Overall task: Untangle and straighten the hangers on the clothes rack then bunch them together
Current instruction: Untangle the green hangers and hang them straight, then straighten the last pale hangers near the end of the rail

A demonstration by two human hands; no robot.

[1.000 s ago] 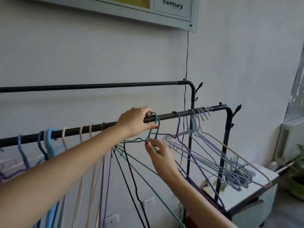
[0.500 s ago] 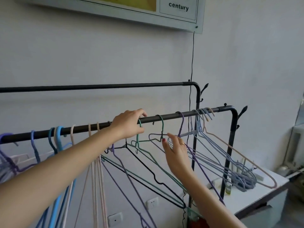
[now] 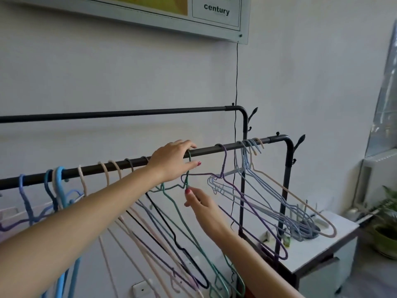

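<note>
Hangers hang along the front rail [image 3: 214, 149] of the black clothes rack [image 3: 289, 160], and half a second ago the green hanger [image 3: 187, 214] had its hook seated over that rail a little way to the right of the left hand, with a second green hook beside the fingers. Now the left hand [image 3: 171, 161] has slid along and lies over the rail right at the green hook, fingers draped across the top and thumb reaching under, so it holds hook and rail together. The bunched group [image 3: 250, 147] of pale blue and beige hangers sits near the rail's right bend much as it did, with the purple hanger [image 3: 224, 160] between it and the hands. To the left the tangle remains: beige, dark and purple frames cross one another beneath the left forearm, and the blue hangers [image 3: 59, 179] hang further left again. The right hand [image 3: 203, 206] has dropped from beside the purple hook to just under the green neck, and pinches the wire where the shoulders spread, thumb and forefinger narrow, the other fingers loosely curled. I judge that one green hanger is being steadied and turned square before it is pushed towards the tidy group; most of the rail is still to sort.
</note>
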